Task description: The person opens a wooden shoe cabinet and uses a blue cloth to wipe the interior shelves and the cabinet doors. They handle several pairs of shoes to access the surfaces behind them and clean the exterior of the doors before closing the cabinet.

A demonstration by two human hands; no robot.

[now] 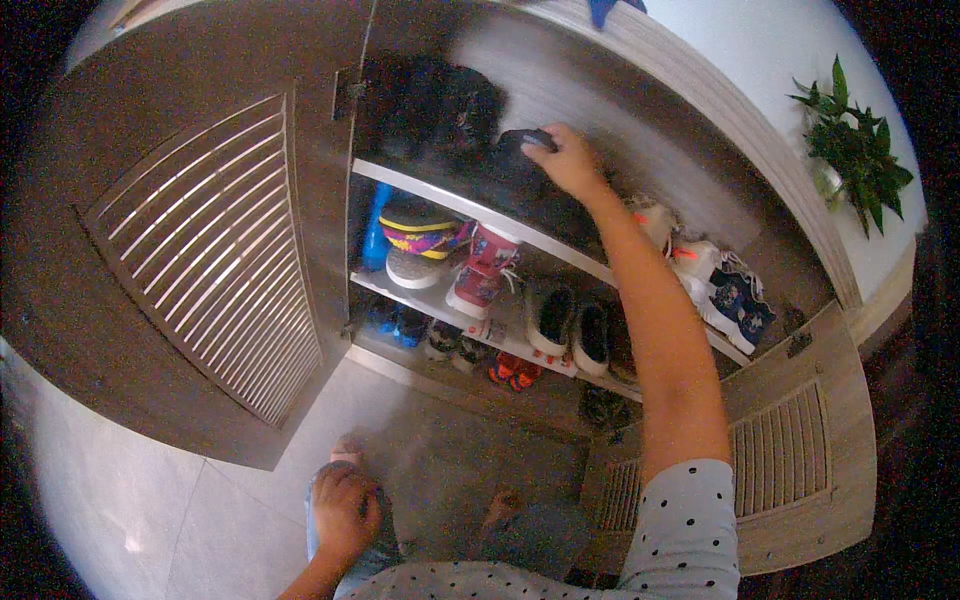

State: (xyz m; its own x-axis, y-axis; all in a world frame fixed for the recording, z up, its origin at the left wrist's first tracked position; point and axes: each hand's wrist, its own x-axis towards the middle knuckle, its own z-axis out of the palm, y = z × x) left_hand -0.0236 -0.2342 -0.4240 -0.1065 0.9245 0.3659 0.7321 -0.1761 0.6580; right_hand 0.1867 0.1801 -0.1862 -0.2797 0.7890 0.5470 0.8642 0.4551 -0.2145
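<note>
Black shoe (pixel 530 138) pinched by right hand (pixel 570 160), left hand (pixel 343 508) loosely draped over knee (pixel 384 532)

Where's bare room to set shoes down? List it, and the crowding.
Free: floor between the left slatted door and left leg, and between the feet and cabinet base. Crowded: the top shelf, dark footwear left of the right hand, sneakers right of the forearm.

matt wood-look cab. door (pixel 195 260), smooth flr tiles (pixel 240 510), cloth sleeve (pixel 685 520), matt-looking dk shoe (pixel 523 141)
</note>
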